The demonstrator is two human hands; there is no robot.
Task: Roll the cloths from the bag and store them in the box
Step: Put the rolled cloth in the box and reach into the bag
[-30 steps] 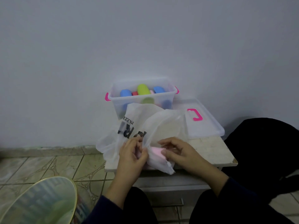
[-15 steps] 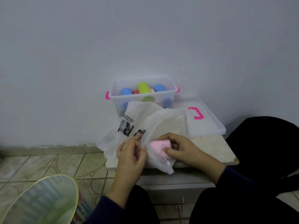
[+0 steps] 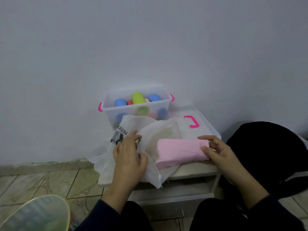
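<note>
A folded pink cloth [image 3: 180, 150] lies half out of the white plastic bag [image 3: 155, 135] on a small table [image 3: 196, 170]. My right hand [image 3: 216, 152] grips the cloth's right end between thumb and fingers. My left hand [image 3: 128, 157] rests on the bag's left side with fingers spread, holding it down. Behind the bag stands a clear box [image 3: 136, 107] with pink clips, holding several rolled cloths in blue, green, red and pink.
The box's clear lid [image 3: 200, 125] with a pink handle lies flat at the right of the box. A wall rises just behind. A round mirror-like disc [image 3: 33, 214] sits low left over the tiled floor [image 3: 50, 180]. A black bag or chair [image 3: 270, 155] is at right.
My right hand has drawn the pink cloth rightward out of the bag's mouth. My left hand has shifted from the bag's opening to flat on its side.
</note>
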